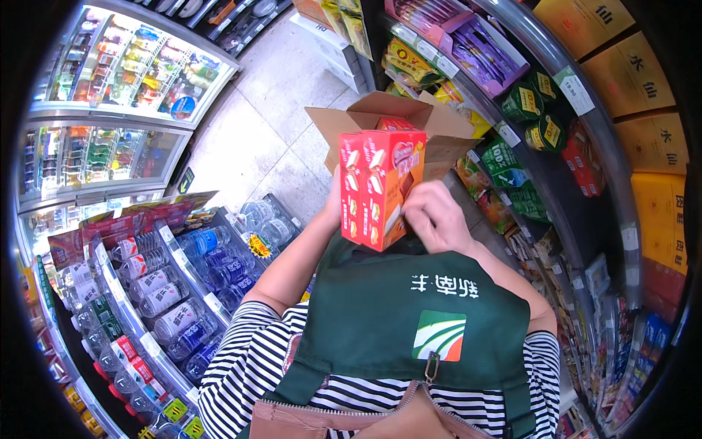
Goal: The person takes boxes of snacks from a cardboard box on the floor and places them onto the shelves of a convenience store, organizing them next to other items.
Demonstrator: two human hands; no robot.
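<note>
Two red and orange snack boxes (378, 186), side by side, are held upright in front of my chest. My left hand (333, 200) grips them from the left; its fingers are hidden behind them. Against their right side is my right hand (439, 214), fingers curled and slightly blurred; whether it grips the cardboard, I cannot tell. Just beyond the boxes is an open cardboard carton (373, 107) with its flaps spread. More red packaging (397, 124) shows inside it.
On the left stand a glass-door drinks fridge (104, 122) and tiered racks of water bottles (159, 285). A curved shelf (581, 192) close on the right carries green tubs (524, 101) and several red boxes (584, 159). Tiled floor (258, 137) runs between them.
</note>
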